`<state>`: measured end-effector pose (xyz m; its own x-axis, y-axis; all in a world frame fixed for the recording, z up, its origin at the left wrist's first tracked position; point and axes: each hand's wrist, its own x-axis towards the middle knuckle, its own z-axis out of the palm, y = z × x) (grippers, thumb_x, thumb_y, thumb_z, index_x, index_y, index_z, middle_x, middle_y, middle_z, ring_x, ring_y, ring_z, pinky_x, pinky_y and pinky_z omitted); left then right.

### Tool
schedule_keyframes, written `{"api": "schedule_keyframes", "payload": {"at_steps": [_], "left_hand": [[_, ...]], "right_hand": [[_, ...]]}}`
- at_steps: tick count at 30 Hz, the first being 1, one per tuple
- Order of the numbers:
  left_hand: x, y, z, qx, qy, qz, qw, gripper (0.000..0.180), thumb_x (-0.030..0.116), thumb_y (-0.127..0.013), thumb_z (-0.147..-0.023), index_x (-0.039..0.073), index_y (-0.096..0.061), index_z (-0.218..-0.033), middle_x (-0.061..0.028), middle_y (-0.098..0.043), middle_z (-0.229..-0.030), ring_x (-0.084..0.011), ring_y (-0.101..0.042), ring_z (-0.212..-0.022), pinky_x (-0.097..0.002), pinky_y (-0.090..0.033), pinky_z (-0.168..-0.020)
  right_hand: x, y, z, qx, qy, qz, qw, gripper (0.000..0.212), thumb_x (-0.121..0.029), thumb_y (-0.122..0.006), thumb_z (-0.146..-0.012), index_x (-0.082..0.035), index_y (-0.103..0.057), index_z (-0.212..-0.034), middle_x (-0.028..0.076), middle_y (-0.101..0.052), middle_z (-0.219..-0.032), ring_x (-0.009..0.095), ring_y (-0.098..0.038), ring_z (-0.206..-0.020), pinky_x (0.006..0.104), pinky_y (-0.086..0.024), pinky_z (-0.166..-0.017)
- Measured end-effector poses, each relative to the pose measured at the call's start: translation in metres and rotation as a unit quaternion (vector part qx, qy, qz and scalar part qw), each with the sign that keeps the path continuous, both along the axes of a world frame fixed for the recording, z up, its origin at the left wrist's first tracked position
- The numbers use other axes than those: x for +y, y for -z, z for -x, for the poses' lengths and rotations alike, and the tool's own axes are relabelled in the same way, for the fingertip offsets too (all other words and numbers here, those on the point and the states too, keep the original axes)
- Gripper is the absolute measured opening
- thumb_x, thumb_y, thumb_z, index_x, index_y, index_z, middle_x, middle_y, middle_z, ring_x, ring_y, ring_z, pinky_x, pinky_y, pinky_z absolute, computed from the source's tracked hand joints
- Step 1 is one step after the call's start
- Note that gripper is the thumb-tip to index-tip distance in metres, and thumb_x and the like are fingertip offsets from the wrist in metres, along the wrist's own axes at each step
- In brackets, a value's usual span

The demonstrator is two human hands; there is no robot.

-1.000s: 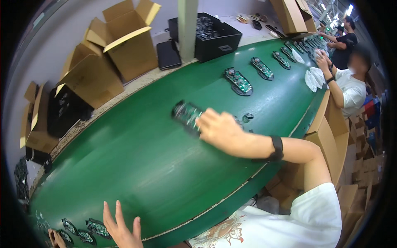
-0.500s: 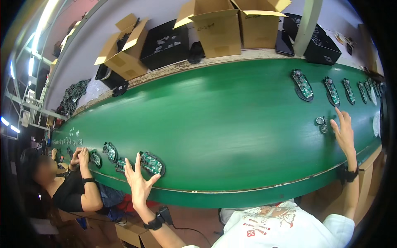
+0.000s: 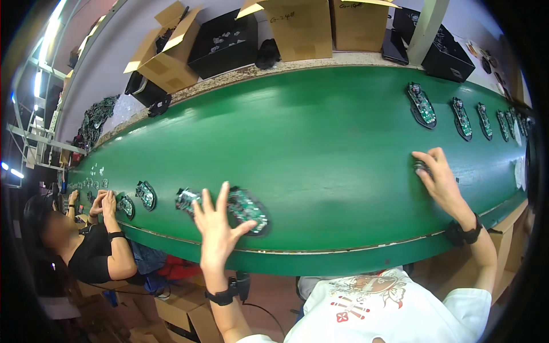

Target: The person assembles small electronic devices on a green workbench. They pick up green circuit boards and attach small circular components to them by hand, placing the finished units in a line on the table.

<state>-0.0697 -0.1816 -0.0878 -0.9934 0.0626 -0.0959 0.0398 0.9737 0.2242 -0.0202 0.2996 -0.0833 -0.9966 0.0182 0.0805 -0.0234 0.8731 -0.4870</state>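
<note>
My left hand (image 3: 218, 235) lies with fingers spread over two green circuit boards in dark curved housings. One circuit board (image 3: 249, 212) shows between its index finger and thumb; the other circuit board (image 3: 185, 200) is partly covered by the fingers on the left side. To the right, my right hand (image 3: 441, 182) has thumb and fingers closed on small round parts (image 3: 422, 166) just at the belt's surface. Most of these round parts are hidden by the fingers, so I cannot tell how many are held.
A green belt (image 3: 320, 154) runs across. More boards (image 3: 422, 106) line its far right. Boards (image 3: 146, 195) also lie at left, near a co-worker's hands (image 3: 106, 204). Cardboard boxes (image 3: 300, 34) and a black tray (image 3: 223, 48) stand along the back ledge.
My left hand has moved right, and the two boards under it have shifted right too. My right hand has closed on the round parts and carried them left.
</note>
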Motion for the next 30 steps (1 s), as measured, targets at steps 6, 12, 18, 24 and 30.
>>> {"api": "schedule_keyframes", "payload": {"at_steps": [6,12,18,24,30], "left_hand": [[0.097,-0.011,-0.007,-0.025,0.152,-0.015,0.988,0.11,0.054,-0.088,-0.061,0.03,-0.036,-0.155,-0.0339,-0.022,-0.158,-0.0621,-0.017,-0.143,-0.0715,-0.024,-0.11],[0.166,-0.01,-0.015,-0.009,0.24,-0.006,0.971,0.109,0.062,-0.083,-0.062,0.032,-0.035,-0.155,-0.0319,-0.027,-0.154,-0.0608,-0.024,-0.138,-0.0784,-0.028,-0.101],[0.203,-0.006,-0.011,0.039,0.28,0.023,0.959,0.11,0.071,-0.073,-0.064,0.018,-0.038,-0.155,-0.0278,-0.04,-0.149,-0.0438,-0.033,-0.141,-0.0754,-0.013,-0.109],[0.237,-0.003,0.007,0.029,0.365,0.048,0.929,0.115,0.069,-0.074,-0.065,0.011,-0.033,-0.156,-0.031,-0.039,-0.147,-0.0434,-0.038,-0.138,-0.0708,-0.027,-0.108],[0.226,-0.007,0.008,-0.026,0.395,-0.09,0.914,0.099,0.046,-0.082,-0.074,0.023,-0.033,-0.157,-0.0316,-0.039,-0.148,-0.0465,-0.042,-0.135,-0.0685,-0.038,-0.102]], "right_hand": [[-0.045,-0.013,0.022,-0.036,-0.096,0.002,0.995,0.038,-0.008,-0.067,-0.09,-0.012,-0.061,-0.127,0.015,-0.051,-0.108,0.034,-0.061,-0.09,0.0438,-0.051,-0.077],[-0.042,-0.024,0.022,-0.068,-0.126,0.013,0.99,0.047,-0.013,-0.072,-0.088,-0.012,-0.058,-0.133,0.015,-0.053,-0.114,0.035,-0.062,-0.093,0.0434,-0.053,-0.078],[-0.001,-0.034,0.042,-0.136,-0.143,0.14,0.97,0.052,-0.011,-0.072,-0.086,-0.002,-0.056,-0.135,0.017,-0.059,-0.116,0.032,-0.063,-0.1,0.0398,-0.053,-0.087],[0.015,-0.033,0.045,-0.181,-0.068,0.212,0.958,0.037,-0.003,-0.065,-0.093,-0.001,-0.063,-0.13,0.012,-0.066,-0.113,0.017,-0.068,-0.086,0.0271,-0.061,-0.061],[0.021,-0.031,0.038,-0.135,-0.009,0.242,0.961,0.036,-0.004,-0.067,-0.092,0.0,-0.065,-0.128,0.013,-0.068,-0.109,0.017,-0.069,-0.08,0.0278,-0.061,-0.06]]}}
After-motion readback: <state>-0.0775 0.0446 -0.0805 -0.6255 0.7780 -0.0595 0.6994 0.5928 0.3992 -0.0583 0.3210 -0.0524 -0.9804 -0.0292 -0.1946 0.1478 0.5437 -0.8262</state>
